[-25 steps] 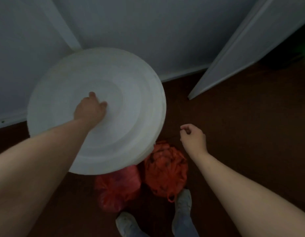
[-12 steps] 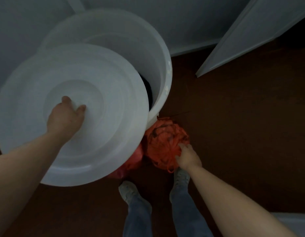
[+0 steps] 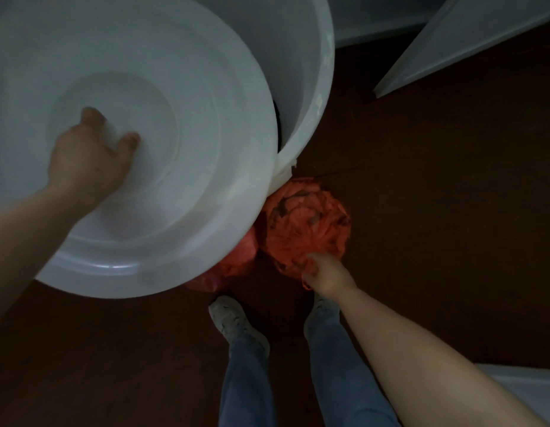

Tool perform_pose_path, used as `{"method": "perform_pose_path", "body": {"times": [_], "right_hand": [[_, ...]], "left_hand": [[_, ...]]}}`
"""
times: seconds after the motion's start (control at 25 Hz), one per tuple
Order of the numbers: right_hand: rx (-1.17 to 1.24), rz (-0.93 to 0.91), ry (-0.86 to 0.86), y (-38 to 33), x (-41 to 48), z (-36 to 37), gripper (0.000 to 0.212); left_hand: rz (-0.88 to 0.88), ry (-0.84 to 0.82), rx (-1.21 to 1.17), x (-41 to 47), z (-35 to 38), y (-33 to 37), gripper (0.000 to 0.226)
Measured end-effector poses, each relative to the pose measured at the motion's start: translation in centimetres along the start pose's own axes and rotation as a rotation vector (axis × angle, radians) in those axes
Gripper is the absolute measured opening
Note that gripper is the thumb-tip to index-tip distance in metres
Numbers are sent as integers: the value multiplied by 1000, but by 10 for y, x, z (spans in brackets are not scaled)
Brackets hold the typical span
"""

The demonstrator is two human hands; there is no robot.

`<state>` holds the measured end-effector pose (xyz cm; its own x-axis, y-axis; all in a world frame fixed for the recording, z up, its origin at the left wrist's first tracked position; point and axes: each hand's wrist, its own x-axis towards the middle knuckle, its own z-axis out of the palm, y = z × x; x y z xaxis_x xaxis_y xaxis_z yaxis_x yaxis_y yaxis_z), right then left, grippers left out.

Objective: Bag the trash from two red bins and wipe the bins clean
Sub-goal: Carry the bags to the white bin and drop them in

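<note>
Tied red bag [image 3: 307,223] on the dark floor [image 3: 437,211], just ahead of the person's shoes [image 3: 227,315]; the right hand [image 3: 327,274] grips its gathered top. A second red bag [image 3: 236,260] lies just beside it, to the left, partly hidden beneath a white lid [image 3: 190,149]. The left hand [image 3: 88,161] holds the lid by its centre knob, in front of an open white tub [image 3: 301,72]
</note>
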<state>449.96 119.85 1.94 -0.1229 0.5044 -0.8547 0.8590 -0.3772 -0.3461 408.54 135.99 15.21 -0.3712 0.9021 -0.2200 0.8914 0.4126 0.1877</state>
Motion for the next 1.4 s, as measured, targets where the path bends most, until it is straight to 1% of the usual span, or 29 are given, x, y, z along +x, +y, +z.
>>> {"method": "perform_pose_path", "body": {"times": [0.04, 0.12, 0.2, 0.28, 0.44, 0.52, 0.56, 0.68, 0.76, 0.84, 0.96, 1.12, 1.28, 1.4], "right_hand": [[-113, -20, -34, 2, -2, 9, 57], [-319, -34, -32, 6, -4, 27, 63], [-410, -43, 11, 10, -3, 43, 64], [-402, -43, 36, 15, 2, 59, 62], [-189, 17, -58, 21, 11, 85, 55], [-137, 46, -62, 22, 10, 91, 50], [-137, 44, -17, 20, 6, 92, 46], [-135, 9, 204, 10, -15, 79, 36], [-122, -1, 341, -1, -27, 56, 36], [-63, 14, 447, -21, -45, 15, 33], [42, 93, 557, -52, -77, -50, 33], [45, 143, 671, -89, -141, -136, 31], [20, 96, 862, -129, -211, -228, 28], [63, 55, 1037, -167, -259, -300, 24]], "left_hand": [[-2, 4, -5, 0, 0, 0, 64], [21, 20, -17, -1, 4, -1, 63], [48, 52, -22, 3, 10, -6, 63], [61, 100, -3, 8, 18, -15, 64], [59, 184, -32, 18, 32, -30, 70], [68, 205, -37, 24, 35, -33, 75], [67, 201, -37, 25, 34, -34, 75], [86, 136, 10, 19, 24, -31, 67], [102, 60, 40, 10, 15, -30, 64], [100, 6, 33, -6, -12, -26, 58], [86, -60, 38, -34, -56, -24, 47], [74, -127, 70, -68, -114, -29, 39], [46, -152, 129, -86, -165, -31, 40], [35, -161, 153, -90, -201, -32, 44]]}}
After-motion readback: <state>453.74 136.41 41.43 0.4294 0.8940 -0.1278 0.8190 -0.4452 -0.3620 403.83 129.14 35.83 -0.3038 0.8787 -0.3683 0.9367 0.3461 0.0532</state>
